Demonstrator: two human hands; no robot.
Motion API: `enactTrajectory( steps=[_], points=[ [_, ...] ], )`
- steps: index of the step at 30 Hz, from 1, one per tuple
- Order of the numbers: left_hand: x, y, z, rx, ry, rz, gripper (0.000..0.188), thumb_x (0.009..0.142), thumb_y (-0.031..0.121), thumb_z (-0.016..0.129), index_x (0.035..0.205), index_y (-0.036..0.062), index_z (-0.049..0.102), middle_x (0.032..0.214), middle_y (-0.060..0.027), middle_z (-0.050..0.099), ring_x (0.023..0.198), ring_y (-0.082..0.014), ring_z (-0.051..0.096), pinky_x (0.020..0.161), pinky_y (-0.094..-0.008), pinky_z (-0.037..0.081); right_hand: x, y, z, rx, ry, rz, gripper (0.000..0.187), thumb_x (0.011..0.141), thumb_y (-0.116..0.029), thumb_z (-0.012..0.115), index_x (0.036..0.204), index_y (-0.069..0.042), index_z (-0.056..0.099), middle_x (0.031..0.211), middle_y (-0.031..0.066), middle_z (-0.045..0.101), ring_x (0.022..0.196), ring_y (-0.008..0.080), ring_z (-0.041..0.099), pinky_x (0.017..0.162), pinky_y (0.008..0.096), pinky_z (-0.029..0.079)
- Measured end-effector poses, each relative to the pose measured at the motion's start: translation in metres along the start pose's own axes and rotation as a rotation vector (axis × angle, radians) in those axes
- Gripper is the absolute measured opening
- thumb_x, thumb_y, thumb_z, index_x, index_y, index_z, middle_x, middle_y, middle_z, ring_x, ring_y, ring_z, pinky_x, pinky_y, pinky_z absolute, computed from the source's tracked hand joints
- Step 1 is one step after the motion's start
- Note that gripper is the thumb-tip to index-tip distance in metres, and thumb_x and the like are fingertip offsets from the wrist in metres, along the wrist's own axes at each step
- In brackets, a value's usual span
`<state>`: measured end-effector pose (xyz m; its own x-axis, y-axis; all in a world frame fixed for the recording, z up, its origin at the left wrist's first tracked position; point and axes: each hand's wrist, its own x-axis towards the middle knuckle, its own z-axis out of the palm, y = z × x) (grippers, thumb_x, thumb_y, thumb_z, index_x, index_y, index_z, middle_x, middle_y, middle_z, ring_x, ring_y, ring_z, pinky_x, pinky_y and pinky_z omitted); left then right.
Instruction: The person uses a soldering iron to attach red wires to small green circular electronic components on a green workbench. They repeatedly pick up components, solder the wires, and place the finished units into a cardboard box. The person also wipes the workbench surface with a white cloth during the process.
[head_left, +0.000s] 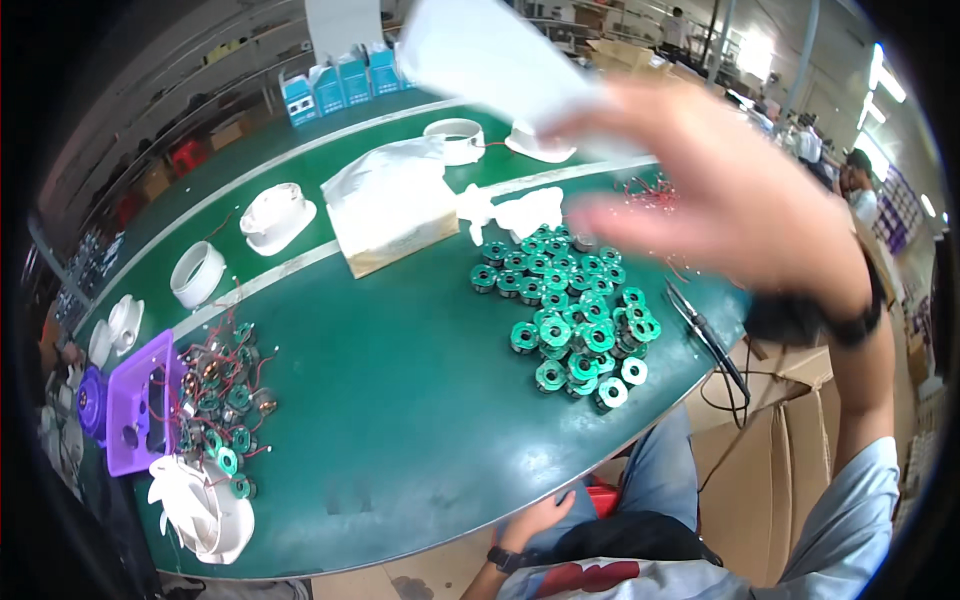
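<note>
High up, a blurred white object (495, 60) was met by the right hand (705, 180), thumb spread (its hold, like that of the left hand (540, 515), couldn't be told), while blue boxes (354, 84) were marked with unreadable print.

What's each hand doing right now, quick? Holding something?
Left hand: low by the table edge, nothing seen in it; can't tell if open or closed.
Right hand: up high, blurred; can't tell if it's gripping the white thing.

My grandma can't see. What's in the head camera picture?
A person's blurred right hand, seemingly holding a white item, is over a green table with green-ended spools. The left hand is by the table's near edge.
</note>
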<state>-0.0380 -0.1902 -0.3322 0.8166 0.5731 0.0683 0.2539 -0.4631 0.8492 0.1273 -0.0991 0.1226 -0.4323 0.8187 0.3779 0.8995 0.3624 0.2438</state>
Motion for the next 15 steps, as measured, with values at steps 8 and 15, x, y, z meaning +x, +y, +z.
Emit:
enactTrajectory(
  steps=[8, 15],
  points=[
    [0.021, 0.039, -0.014, -0.008, -0.183, 0.119, 0.030, 0.077, 0.024, 0.060, 0.105, 0.0126, 0.062, 0.114, -0.0086, 0.058, 0.107, -0.0273, 0.053, 0.091, -0.0360, 0.042, -0.117, -0.041, 0.051, 0.442, -0.565, 0.082, 0.047, 0.077, -0.032, 0.064, 0.104, 0.005, 0.056, 0.124, 0.0178, 0.048, 0.122, 0.0368, 0.039, 0.097, 0.0455, 0.035],
    [0.021, 0.066, -0.047, -0.023, -0.359, -0.005, 0.026, 0.077, 0.017, 0.059, 0.099, 0.0027, 0.058, 0.107, -0.0114, 0.057, 0.104, -0.0290, 0.053, 0.090, -0.0375, 0.042, -0.139, -0.047, 0.080, 0.805, -0.273, 0.046, 0.047, 0.078, -0.040, 0.064, 0.117, -0.014, 0.057, 0.144, 0.0171, 0.023, 0.132, 0.0420, 0.019, 0.103, 0.0538, 0.020]
  ],
)
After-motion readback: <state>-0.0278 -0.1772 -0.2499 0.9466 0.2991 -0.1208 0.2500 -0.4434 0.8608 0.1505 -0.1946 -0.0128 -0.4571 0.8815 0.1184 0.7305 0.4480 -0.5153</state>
